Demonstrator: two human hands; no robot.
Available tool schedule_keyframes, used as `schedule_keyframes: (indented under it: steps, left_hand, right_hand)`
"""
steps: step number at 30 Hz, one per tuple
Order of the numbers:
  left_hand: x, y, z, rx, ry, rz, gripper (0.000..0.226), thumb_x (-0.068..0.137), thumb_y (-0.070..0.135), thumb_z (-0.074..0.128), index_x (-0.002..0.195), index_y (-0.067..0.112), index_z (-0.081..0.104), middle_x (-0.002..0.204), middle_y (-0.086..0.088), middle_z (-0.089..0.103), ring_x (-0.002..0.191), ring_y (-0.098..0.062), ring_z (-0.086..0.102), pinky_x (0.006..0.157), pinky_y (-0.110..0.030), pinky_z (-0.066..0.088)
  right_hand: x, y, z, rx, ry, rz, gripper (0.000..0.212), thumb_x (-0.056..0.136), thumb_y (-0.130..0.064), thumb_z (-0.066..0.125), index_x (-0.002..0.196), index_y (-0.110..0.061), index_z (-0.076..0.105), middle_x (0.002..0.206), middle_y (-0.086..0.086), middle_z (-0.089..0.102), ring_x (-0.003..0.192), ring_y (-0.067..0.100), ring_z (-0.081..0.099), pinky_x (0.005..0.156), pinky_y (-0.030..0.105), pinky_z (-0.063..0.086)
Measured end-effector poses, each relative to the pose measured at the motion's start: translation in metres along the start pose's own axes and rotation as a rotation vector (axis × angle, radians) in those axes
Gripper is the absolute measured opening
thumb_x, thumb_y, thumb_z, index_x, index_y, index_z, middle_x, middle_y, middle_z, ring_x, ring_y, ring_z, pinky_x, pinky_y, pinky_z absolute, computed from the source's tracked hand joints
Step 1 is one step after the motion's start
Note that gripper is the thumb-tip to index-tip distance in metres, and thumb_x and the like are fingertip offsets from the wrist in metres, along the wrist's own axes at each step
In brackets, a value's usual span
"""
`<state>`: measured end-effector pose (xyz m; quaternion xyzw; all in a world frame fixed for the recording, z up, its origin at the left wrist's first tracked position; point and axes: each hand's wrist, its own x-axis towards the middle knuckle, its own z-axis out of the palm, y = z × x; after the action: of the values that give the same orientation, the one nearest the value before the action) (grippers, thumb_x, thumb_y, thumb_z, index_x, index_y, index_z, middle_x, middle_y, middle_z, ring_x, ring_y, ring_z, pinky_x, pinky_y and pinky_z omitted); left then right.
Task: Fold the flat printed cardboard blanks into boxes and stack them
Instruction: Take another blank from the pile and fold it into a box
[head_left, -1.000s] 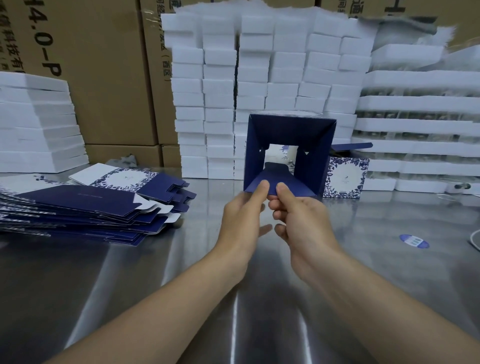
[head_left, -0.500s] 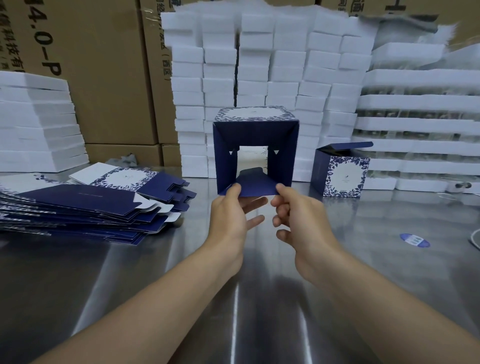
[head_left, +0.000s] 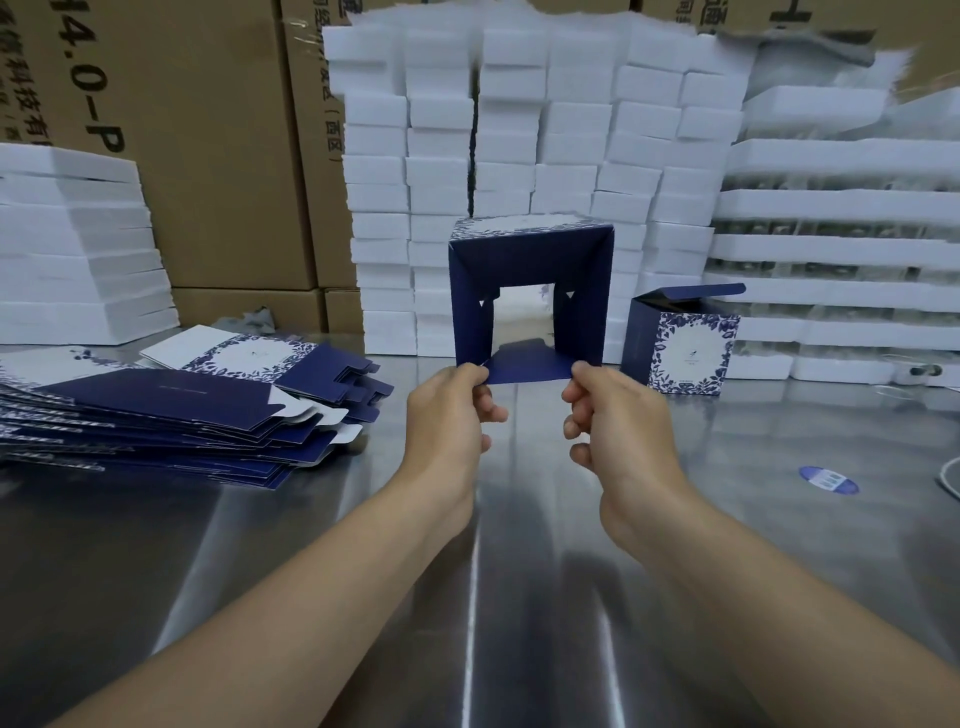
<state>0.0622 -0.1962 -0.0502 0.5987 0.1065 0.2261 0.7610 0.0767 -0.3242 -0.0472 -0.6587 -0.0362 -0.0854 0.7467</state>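
A half-formed navy box (head_left: 582, 291) with a white floral top is held up in front of me, its open end facing me. My left hand (head_left: 449, 415) pinches its lower left corner. My right hand (head_left: 610, 421) pinches the lower right corner. A dark flap lies flat along the box's bottom between my hands, and I can see through a gap at the far end. A pile of flat printed blanks (head_left: 156, 405) lies on the steel table (head_left: 519, 571) at the left. One folded box (head_left: 680, 345) with its lid ajar stands at the right.
White foam blocks (head_left: 519, 130) are stacked in a wall behind the box. More white foam trays (head_left: 841, 249) rise at the right and at the left. Brown cartons (head_left: 208, 145) stand at the back. A blue oval sticker (head_left: 828, 479) lies on the table at the right.
The box has turned square to me and settled at centre. My hands have moved apart from the middle of the bottom flap to its two lower corners.
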Motion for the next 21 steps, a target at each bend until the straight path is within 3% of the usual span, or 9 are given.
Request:
schedule_keyframes:
  steps: [5, 7, 11, 16, 21]
  left_hand:
    - [0.001, 0.002, -0.004, -0.043, -0.005, -0.04, 0.023, 0.101, 0.023, 0.057, 0.079, 0.018, 0.057, 0.068, 0.003, 0.056, 0.058, -0.004, 0.062, 0.064, -0.03, 0.039]
    - [-0.003, 0.001, -0.003, -0.02, -0.031, -0.015, 0.023, 0.102, 0.023, 0.057, 0.079, 0.019, 0.058, 0.068, 0.005, 0.056, 0.06, -0.005, 0.062, 0.066, -0.032, 0.039]
    - [-0.009, 0.003, 0.0, 0.029, -0.075, -0.003, 0.028, 0.1, 0.03, 0.06, 0.074, 0.021, 0.053, 0.066, 0.005, 0.053, 0.061, -0.009, 0.059, 0.069, -0.034, 0.039]
    - [-0.015, 0.0, 0.006, 0.117, -0.21, 0.021, 0.034, 0.104, 0.031, 0.06, 0.074, 0.017, 0.053, 0.064, 0.004, 0.056, 0.062, -0.007, 0.06, 0.071, -0.034, 0.044]
    - [-0.017, 0.002, 0.006, 0.101, -0.268, 0.015, 0.051, 0.103, 0.031, 0.059, 0.052, 0.026, 0.059, 0.062, 0.0, 0.056, 0.063, -0.012, 0.056, 0.07, -0.035, 0.043]
  right_hand:
    - [-0.003, 0.0, 0.001, 0.005, -0.152, 0.095, 0.033, 0.101, -0.036, 0.061, 0.074, -0.017, 0.063, 0.058, -0.005, 0.05, 0.05, 0.011, 0.051, 0.055, 0.028, 0.036]
    - [-0.005, 0.0, 0.002, 0.001, -0.201, 0.117, 0.033, 0.101, -0.031, 0.06, 0.073, -0.015, 0.066, 0.059, -0.003, 0.052, 0.05, 0.011, 0.05, 0.052, 0.026, 0.036]
    - [-0.003, -0.001, 0.002, 0.064, -0.159, 0.094, 0.035, 0.102, -0.024, 0.059, 0.069, -0.014, 0.063, 0.055, -0.005, 0.048, 0.047, 0.009, 0.044, 0.048, 0.021, 0.035]
    - [-0.003, -0.001, 0.001, 0.05, -0.159, 0.067, 0.031, 0.097, -0.025, 0.058, 0.068, -0.015, 0.061, 0.056, -0.003, 0.048, 0.048, 0.01, 0.045, 0.052, 0.025, 0.038]
    - [-0.004, -0.003, 0.0, 0.003, -0.324, 0.047, 0.035, 0.095, -0.029, 0.062, 0.062, -0.019, 0.065, 0.062, 0.0, 0.058, 0.055, 0.011, 0.05, 0.053, 0.024, 0.04]
